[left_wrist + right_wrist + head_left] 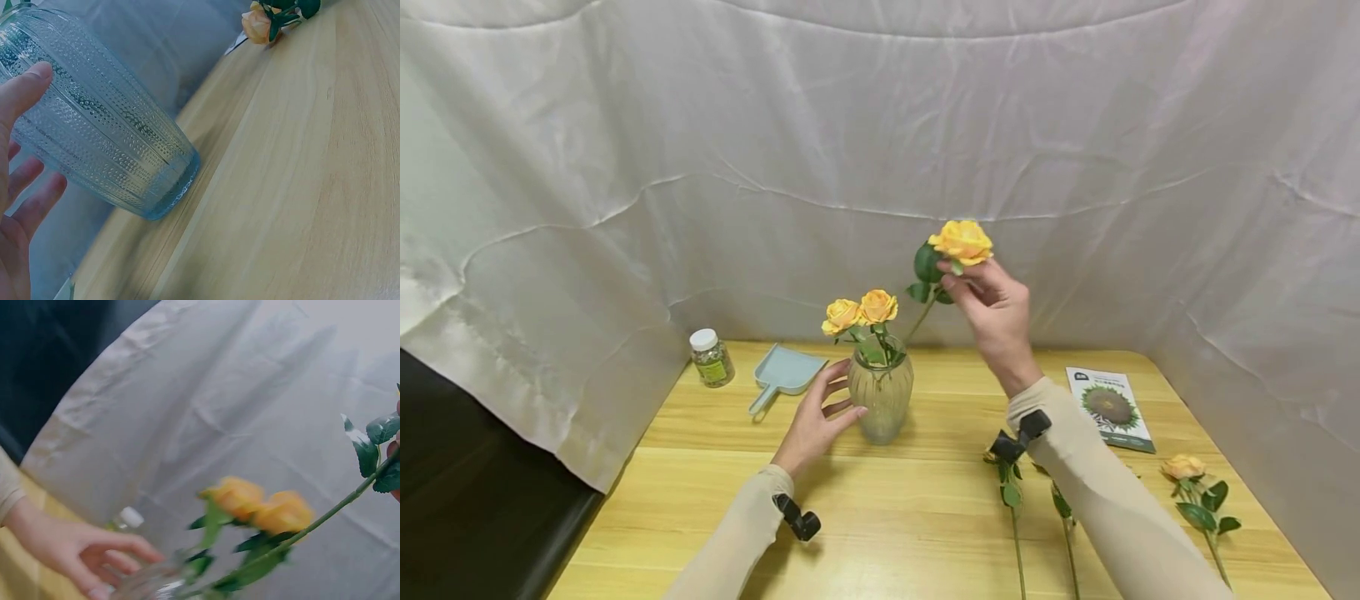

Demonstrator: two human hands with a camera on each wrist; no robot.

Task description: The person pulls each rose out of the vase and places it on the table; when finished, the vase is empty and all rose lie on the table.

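A ribbed clear glass vase (pixel 882 400) stands upright, with two yellow roses (pixel 859 311) in its mouth. Cupped at the vase's left side is my left hand (pixel 820 417); the thumb overlaps the glass and the other fingers are spread loosely beside it. My right hand (pixel 996 312) pinches another yellow rose (pixel 962 242) just below its bloom, up and to the right of the vase. This rose's green stem (pixel 331 514) slants down to the left, its lower end at the vase's mouth. Only the right fingertips show at the edge of the right wrist view.
Several roses lie at the right, one with a peach bloom (pixel 1183 467). Behind them is a sunflower seed packet (pixel 1108 408). A blue-grey dustpan (pixel 788 369) and a white-capped jar (pixel 711 358) stand back left. Grey curtain (pixel 820 150) encloses the wooden table (pixel 880 517).
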